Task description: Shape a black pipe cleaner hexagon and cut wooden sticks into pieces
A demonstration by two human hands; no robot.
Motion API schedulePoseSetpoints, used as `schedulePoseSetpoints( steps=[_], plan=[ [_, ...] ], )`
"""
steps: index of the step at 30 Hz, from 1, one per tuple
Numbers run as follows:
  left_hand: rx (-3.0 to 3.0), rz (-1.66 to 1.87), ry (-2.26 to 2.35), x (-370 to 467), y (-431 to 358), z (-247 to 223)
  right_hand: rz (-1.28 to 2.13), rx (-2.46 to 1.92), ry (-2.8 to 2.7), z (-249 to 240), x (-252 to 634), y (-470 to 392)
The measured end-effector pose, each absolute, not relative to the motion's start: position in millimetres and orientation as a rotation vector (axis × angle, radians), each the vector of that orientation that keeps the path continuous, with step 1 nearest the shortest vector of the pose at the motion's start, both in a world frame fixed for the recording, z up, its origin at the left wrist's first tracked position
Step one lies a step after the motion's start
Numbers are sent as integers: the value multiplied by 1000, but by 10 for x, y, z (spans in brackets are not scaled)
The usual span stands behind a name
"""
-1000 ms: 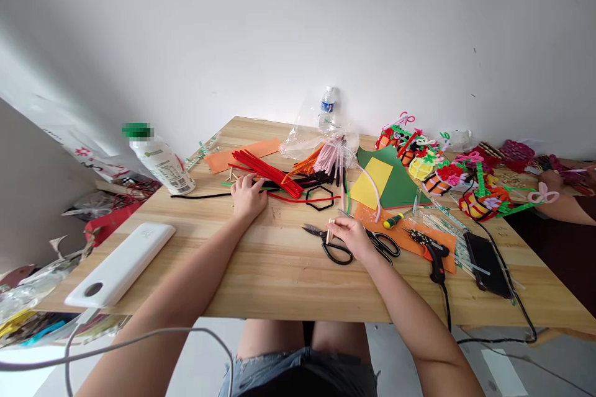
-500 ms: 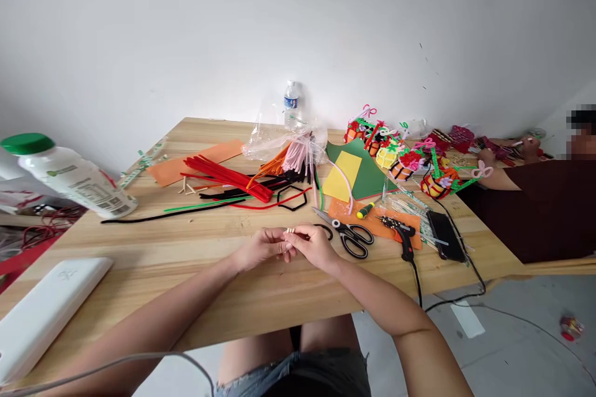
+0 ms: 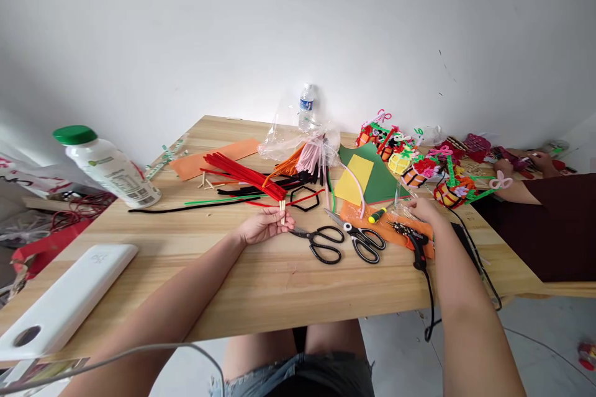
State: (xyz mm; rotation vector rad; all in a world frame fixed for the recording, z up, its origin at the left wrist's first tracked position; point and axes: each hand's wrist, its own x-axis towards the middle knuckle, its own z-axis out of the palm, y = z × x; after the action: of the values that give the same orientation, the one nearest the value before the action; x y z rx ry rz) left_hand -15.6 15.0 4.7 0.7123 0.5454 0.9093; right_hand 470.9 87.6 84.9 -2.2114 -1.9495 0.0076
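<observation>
Short pale wooden sticks [image 3: 282, 209] stand upright in a small bunch, pinched between the fingertips of my left hand [image 3: 264, 226]. Behind them lies a bundle of red pipe cleaners [image 3: 246, 177]. My right hand [image 3: 426, 209] is over thin pale sticks at the orange sheet's right end, its fingers drawn together; what they grip is too small to make out. Just below it is a black glue gun [image 3: 416, 242]. Between the hands lie black-handled scissors [image 3: 321, 242], a second pair of scissors [image 3: 363, 239] and a yellow-green screwdriver [image 3: 377, 215].
Decorated pipe-cleaner baskets [image 3: 416, 170] stand at the back right, beside a co-worker's arm [image 3: 521, 191]. Green felt [image 3: 382, 177] and yellow felt [image 3: 354, 180] lie mid-table. A white bottle [image 3: 112, 167] and a white power bank [image 3: 74, 298] are at left. The glue gun's cord [image 3: 431, 298] hangs over the edge.
My hands, together before, have parted. The left keeps the short sticks; the right has moved right to the thin sticks by the glue gun. The view has shifted slightly left.
</observation>
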Motion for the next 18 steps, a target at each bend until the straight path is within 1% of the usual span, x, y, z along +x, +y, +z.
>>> schedulePoseSetpoints(
  steps=[3,6,9,13,15,18],
  plan=[
    [691,893,564,-165,148,50,58,-2272,-1920,854,4825,886],
    [680,889,582,-173,144,46,37,-2322,-1841,1021,5015,880],
    [682,889,589,-171,144,44,207,-2405,-1831,1118,5215,740],
    [681,891,591,-159,136,52,534,-2494,-1886,970,5290,417],
    [682,896,591,-154,131,53,580,-2488,-1912,860,5264,291],
    [685,911,591,-152,131,40,553,-2415,-1955,776,5222,216]
  ],
)
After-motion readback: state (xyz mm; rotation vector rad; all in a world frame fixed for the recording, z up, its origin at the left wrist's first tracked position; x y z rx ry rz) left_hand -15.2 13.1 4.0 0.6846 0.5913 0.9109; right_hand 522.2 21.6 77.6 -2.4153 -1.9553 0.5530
